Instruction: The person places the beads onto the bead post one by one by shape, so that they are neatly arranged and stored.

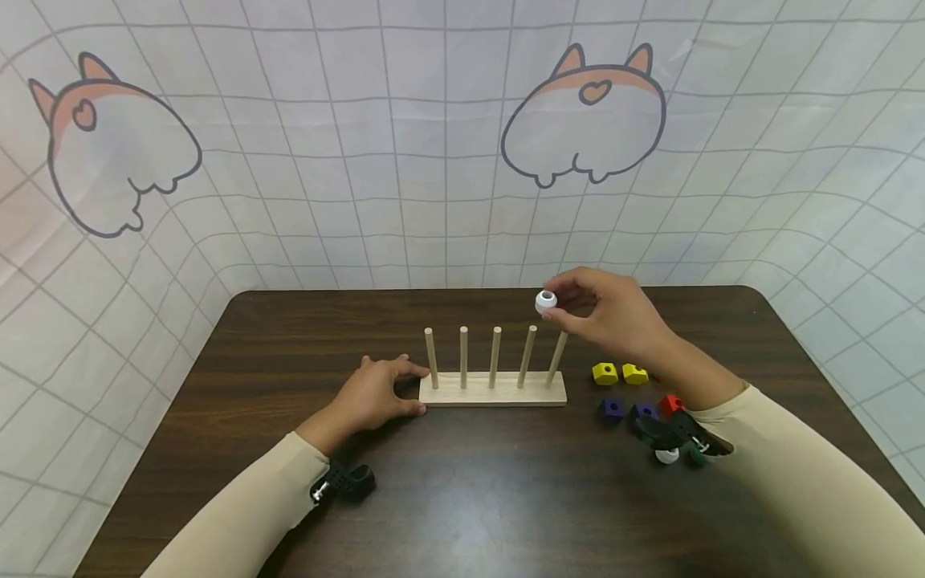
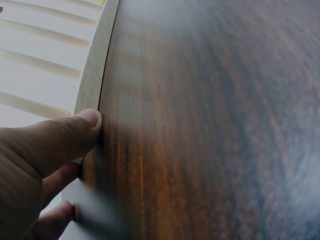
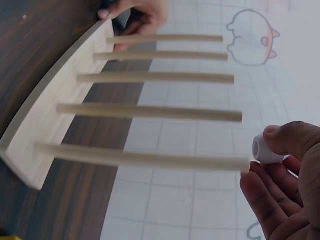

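Observation:
A light wooden peg stand (image 1: 493, 393) with several upright pegs stands on the dark table. My left hand (image 1: 370, 393) holds its left end; in the left wrist view the thumb (image 2: 85, 127) lies against the base's long edge (image 2: 96, 65). Above the rightmost peg (image 1: 557, 359), my right hand (image 1: 614, 313) pinches a white bead (image 1: 545, 302) between thumb and fingers. The bead's hole shows in the right wrist view, where the bead (image 3: 270, 150) is close to the tip of the nearest peg (image 3: 150, 157) but apart from it.
Right of the stand lie two yellow beads (image 1: 605, 373), purple beads (image 1: 612, 410) and a red bead (image 1: 670, 404). A white bead (image 1: 667, 456) and a green bead (image 1: 697, 456) are partly hidden under the right wrist strap (image 1: 672, 433). A patterned white cloth (image 1: 448, 160) hangs behind the table.

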`<action>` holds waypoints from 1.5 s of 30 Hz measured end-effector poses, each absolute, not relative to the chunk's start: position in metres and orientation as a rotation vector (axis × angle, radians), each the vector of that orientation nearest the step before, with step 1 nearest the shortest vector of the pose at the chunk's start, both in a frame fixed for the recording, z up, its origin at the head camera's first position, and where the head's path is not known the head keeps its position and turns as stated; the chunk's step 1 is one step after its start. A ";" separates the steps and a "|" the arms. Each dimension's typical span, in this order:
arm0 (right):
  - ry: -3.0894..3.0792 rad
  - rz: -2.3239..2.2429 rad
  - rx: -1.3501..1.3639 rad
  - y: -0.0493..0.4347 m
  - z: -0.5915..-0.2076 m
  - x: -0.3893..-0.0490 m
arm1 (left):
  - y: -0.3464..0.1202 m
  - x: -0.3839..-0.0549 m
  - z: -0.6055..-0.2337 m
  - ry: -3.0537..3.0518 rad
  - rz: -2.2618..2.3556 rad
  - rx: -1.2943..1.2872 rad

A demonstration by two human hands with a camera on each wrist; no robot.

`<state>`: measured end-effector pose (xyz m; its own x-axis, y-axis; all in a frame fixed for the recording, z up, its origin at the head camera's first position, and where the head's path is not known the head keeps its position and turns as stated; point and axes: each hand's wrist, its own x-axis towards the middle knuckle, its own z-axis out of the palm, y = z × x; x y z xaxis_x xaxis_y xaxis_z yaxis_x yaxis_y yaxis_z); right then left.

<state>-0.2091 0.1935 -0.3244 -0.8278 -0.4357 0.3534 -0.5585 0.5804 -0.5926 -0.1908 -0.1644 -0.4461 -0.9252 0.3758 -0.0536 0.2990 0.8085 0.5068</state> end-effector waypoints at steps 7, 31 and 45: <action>-2.602 1.135 0.864 0.178 -0.324 -0.207 | -0.165 -0.192 -0.450 2.846 0.762 0.528; -2.582 1.344 0.835 0.115 -0.319 -0.199 | -0.166 -0.192 -0.446 2.840 0.775 0.540; -2.580 1.395 0.867 0.089 -0.321 -0.197 | -0.165 -0.193 -0.445 2.831 0.808 0.545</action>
